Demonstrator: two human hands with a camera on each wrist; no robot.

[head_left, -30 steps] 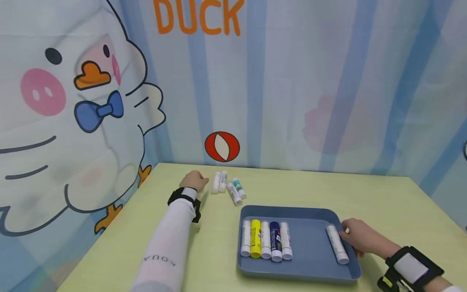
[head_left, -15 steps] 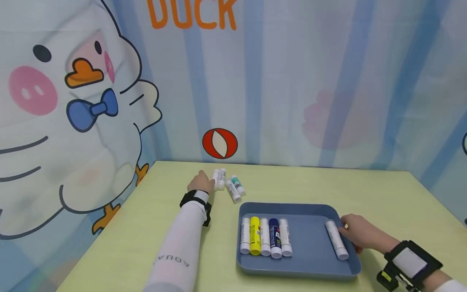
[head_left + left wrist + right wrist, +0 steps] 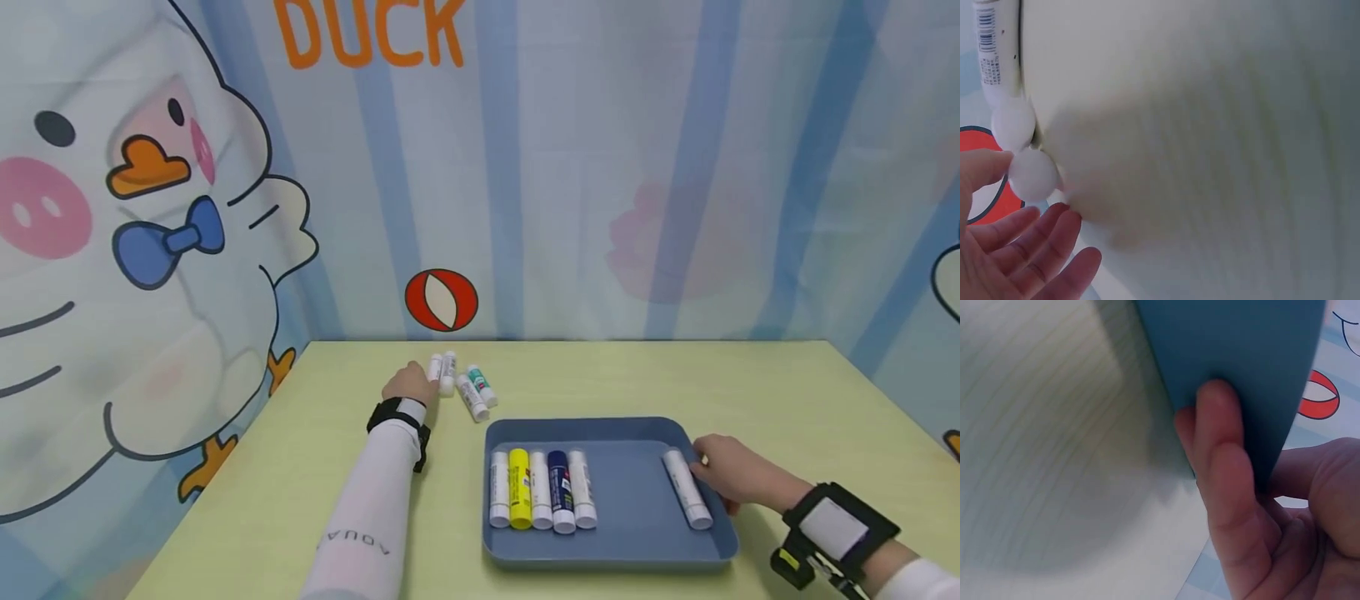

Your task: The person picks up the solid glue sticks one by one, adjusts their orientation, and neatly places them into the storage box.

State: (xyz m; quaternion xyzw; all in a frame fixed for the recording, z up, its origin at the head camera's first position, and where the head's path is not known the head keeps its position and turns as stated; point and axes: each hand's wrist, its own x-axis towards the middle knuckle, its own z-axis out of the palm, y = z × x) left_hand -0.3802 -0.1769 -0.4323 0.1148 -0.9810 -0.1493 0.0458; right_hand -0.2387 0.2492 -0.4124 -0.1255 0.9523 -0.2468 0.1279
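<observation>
My left hand [image 3: 409, 383] is at the far left of the table, thumb and fingertips around the white cap of a glue stick [image 3: 1033, 175]. Right beside that one lies a second white glue stick [image 3: 448, 372], its barcode label showing in the left wrist view. Two more lie just to their right, one white [image 3: 472, 397] and one with a green label [image 3: 482, 385]. My right hand [image 3: 738, 471] grips the right edge of a blue-grey tray [image 3: 630, 483]. In the right wrist view its fingers press the tray's outer wall [image 3: 1241, 337], the thumb over the rim.
Toward the tray's left side several glue sticks stand in a row, among them a yellow one [image 3: 520, 489] and a dark blue one [image 3: 561, 492]. A single white glue stick [image 3: 687, 489] lies slanted near the right wall. Behind the pale yellow table [image 3: 637, 379] hangs a duck-print backdrop [image 3: 562, 167].
My left hand has moved right to the leftmost white glue stick and come round its end. The right hand stays on the tray, and the head view has shifted slightly.
</observation>
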